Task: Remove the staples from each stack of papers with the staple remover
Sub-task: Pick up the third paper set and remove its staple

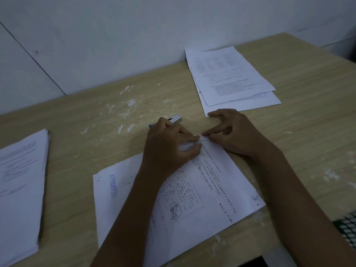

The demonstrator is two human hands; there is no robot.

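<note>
A printed stack of papers (192, 189) with a blue stamp lies in front of me on the wooden table. My left hand (169, 147) pinches its far corner between thumb and fingers. My right hand (231, 132) presses its fingertips on the same corner, touching the left fingertips; the staple itself is hidden. The staple remover (174, 119), metal with a blue end, lies on the table just behind my left hand, partly hidden by it and not held.
A thick paper stack (21, 180) lies at the left edge. Several loose sheets (231, 78) lie at the back right near the white wall. The table (86, 132) has white scuff marks. A patterned cloth (346, 228) shows at the right edge.
</note>
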